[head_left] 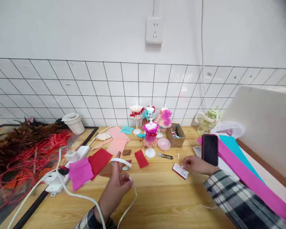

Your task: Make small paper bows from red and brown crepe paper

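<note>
My left hand (116,187) is raised over the front of the wooden table, with a roll of white tape (121,161) hooked on its fingers. A thin white cord (133,197) hangs by its thumb. Beside a small white-and-red packet (180,171), my right hand (196,164) rests low with its fingertips drawn together; whether anything is between them I cannot make out. Between the hands stands a mini dress form (151,135) in pink and magenta crepe paper. Small scissors (165,156) and a red paper piece (141,159) lie in front of it.
Several more dress forms (136,116) stand behind, near a brown box (177,136) and a pink bowl (164,144). A phone (210,149) lies by long paper strips (238,171) at right. At left are folded papers (79,171) and a power strip (59,183) with white cables.
</note>
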`<state>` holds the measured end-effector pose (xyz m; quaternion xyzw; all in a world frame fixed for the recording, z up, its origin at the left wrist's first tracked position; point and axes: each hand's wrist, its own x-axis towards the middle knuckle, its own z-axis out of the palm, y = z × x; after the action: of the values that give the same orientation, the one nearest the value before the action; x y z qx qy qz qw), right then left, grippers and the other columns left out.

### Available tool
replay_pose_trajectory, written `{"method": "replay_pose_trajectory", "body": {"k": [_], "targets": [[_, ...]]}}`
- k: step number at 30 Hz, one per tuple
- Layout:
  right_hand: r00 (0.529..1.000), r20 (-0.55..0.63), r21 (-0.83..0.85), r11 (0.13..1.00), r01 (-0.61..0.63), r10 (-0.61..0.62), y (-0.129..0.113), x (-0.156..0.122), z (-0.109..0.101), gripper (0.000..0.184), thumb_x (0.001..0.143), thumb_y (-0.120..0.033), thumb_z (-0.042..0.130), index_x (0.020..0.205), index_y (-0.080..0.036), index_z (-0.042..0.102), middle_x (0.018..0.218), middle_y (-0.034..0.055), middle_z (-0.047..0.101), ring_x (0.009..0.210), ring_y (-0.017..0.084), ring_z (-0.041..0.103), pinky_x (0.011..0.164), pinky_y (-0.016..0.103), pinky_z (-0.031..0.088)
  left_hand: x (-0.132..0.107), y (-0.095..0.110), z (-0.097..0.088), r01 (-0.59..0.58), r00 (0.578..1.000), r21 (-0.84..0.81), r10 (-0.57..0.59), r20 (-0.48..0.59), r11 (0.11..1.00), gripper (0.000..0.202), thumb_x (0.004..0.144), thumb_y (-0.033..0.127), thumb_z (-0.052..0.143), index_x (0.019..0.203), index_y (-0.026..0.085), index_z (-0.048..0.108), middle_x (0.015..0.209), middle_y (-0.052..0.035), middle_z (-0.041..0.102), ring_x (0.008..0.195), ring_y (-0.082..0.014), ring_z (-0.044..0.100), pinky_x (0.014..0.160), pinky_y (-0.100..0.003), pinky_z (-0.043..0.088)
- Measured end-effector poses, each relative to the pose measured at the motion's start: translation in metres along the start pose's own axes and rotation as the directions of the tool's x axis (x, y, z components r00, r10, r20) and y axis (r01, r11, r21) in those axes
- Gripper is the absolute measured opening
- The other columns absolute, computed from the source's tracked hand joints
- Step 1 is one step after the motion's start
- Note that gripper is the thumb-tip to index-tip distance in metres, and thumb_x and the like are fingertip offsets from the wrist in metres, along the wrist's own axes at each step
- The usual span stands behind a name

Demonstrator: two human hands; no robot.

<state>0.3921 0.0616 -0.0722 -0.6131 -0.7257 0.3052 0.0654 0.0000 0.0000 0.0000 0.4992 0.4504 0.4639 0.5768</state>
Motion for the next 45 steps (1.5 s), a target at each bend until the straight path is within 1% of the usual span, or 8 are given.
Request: {"method": "replay_pose_trajectory", "body": {"k": [11,19,22,26,30,33,40,45], "targets": [[0.992,0.031,-0.065,0.99,-0.124,0.126,0.007,0.023,0.011,0.019,0.074,-0.035,0.059,0.072,-0.016,0.062,0.072,0.0046,0.068,0.067,0.017,0.06,0.056,0.024,0.039,-0.003,-0.006,0.001,-0.014,1.0,-0.047,0.014,-0.003,0.999,0.107,0.068,0.013,0.064,0.145,0.04,-0.006,0.142,-0.0125,0.036,0.06,-0.0028,0.045,0.06,-0.023,0.04],[0.956,-0.012,0.144,0.947,-0.287,0.292,-0.004,-0.011,-0.003,0.066,0.07,-0.065,0.058,0.117,-0.018,0.049,0.075,0.007,0.064,0.06,0.02,0.059,0.04,0.023,0.036,-0.001,-0.006,0.0,-0.01,1.0,-0.045,0.011,0.018,0.999,0.106,0.069,0.012,0.063,0.144,0.042,-0.005,0.142,-0.0129,0.036,0.059,-0.0029,0.046,0.056,-0.022,0.04],[0.969,0.037,0.262,0.934,-0.245,0.243,0.013,-0.026,-0.005,0.075,0.073,-0.07,0.052,0.126,-0.017,0.048,0.073,0.0053,0.066,0.066,0.021,0.063,0.055,0.029,0.047,-0.001,-0.007,0.0,-0.007,1.0,-0.063,0.008,0.008,0.998,0.106,0.069,0.013,0.064,0.144,0.042,-0.006,0.139,-0.0124,0.04,0.059,-0.0028,0.046,0.057,-0.022,0.041],[0.991,-0.062,0.348,0.934,-0.087,0.115,0.032,-0.05,-0.018,0.062,0.072,-0.065,0.057,0.114,-0.019,0.061,0.111,0.0095,0.067,0.105,0.027,0.061,0.089,0.033,0.047,-0.001,-0.007,0.005,-0.005,0.999,-0.085,0.008,0.033,0.996,0.109,0.068,0.013,0.066,0.143,0.043,-0.007,0.139,-0.0106,0.04,0.06,-0.0028,0.047,0.059,-0.022,0.042],[0.948,-0.232,0.198,0.965,-0.175,0.22,0.03,-0.08,-0.043,0.051,0.069,-0.062,0.06,0.101,-0.023,0.069,0.109,0.0081,0.069,0.102,0.031,0.062,0.089,0.039,0.048,-0.003,-0.003,0.009,-0.003,0.999,-0.103,0.008,0.043,0.995,0.11,0.07,0.014,0.069,0.143,0.044,-0.008,0.14,-0.0105,0.039,0.061,-0.0026,0.049,0.06,-0.021,0.043],[0.867,-0.406,0.183,0.955,-0.234,0.29,-0.003,-0.099,-0.048,0.051,0.07,-0.062,0.06,0.102,-0.023,0.068,0.103,0.0095,0.07,0.09,0.031,0.065,0.078,0.041,0.052,-0.003,0.0,0.013,0.013,0.997,-0.124,-0.003,0.078,0.992,0.115,0.069,0.017,0.072,0.142,0.045,-0.013,0.144,-0.012,0.034,0.071,-0.0063,0.057,0.067,-0.025,0.047],[0.96,-0.233,0.68,0.68,0.274,-0.154,-0.156,-0.075,0.028,0.057,0.084,-0.052,0.054,0.134,-0.025,0.046,0.133,0.0112,0.053,0.122,0.024,0.049,0.1,0.041,0.041,0.0,0.003,0.04,0.014,0.976,-0.222,0.035,0.215,0.975,0.121,0.068,0.022,0.076,0.14,0.047,-0.017,0.152,-0.0128,0.02,0.094,-0.0179,0.064,0.083,-0.033,0.05],[0.973,-0.16,0.888,0.406,0.216,-0.167,-0.195,-0.036,0.063,0.044,0.081,-0.055,0.056,0.1,-0.017,0.065,0.086,0.0071,0.068,0.079,0.019,0.063,0.08,0.036,0.048,-0.003,-0.006,0.033,-0.029,0.98,-0.24,0.075,0.183,0.97,0.115,0.073,0.025,0.073,0.139,0.047,-0.019,0.153,-0.0135,0.017,0.095,-0.0186,0.064,0.086,-0.037,0.05]]}}
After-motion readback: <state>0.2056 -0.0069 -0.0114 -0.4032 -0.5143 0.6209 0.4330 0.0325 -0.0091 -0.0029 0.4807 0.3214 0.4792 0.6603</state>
